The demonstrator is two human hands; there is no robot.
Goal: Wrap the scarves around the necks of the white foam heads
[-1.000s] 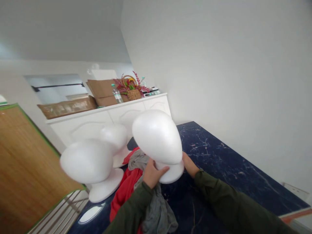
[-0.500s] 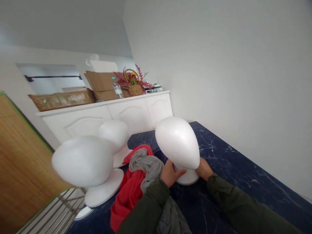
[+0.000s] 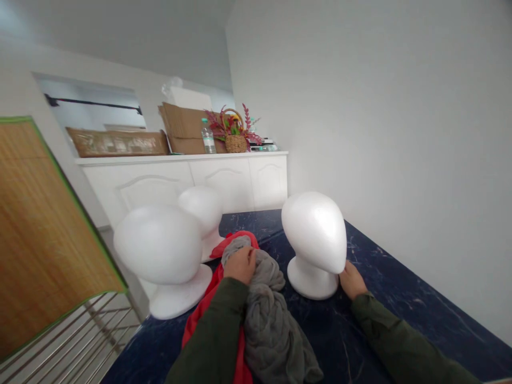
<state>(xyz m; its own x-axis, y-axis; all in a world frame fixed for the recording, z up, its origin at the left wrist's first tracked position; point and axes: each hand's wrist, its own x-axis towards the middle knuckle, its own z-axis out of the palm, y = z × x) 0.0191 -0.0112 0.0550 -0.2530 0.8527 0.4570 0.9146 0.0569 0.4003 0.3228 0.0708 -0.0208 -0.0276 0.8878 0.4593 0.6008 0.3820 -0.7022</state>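
Observation:
My left hand (image 3: 241, 265) lies on the grey scarf (image 3: 276, 325), its fingers curled into the cloth near the far end. That scarf is bunched lengthwise over and beside a red scarf (image 3: 200, 316). To the right, a white foam mannequin head (image 3: 314, 232) stands upright on its round base. My right hand (image 3: 352, 280) is at the right side of this head, low by its chin. Its fingertips are hidden behind the foam, so their grip does not show. Two more heads stand at the left, a near one (image 3: 160, 242) and a far one (image 3: 202, 208).
All this stands on a dark blue marbled table (image 3: 400, 288) along a white wall. Behind is a white cabinet (image 3: 224, 181) with cardboard boxes (image 3: 186, 130), a water bottle (image 3: 208, 137) and a flower basket (image 3: 236, 143). A metal rack (image 3: 100, 325) and a bamboo mat (image 3: 44, 229) are at the left.
My left hand has let go of the right-hand foam head's neck and moved left onto the grey scarf. My right hand stays beside that head. The view has shifted and levelled.

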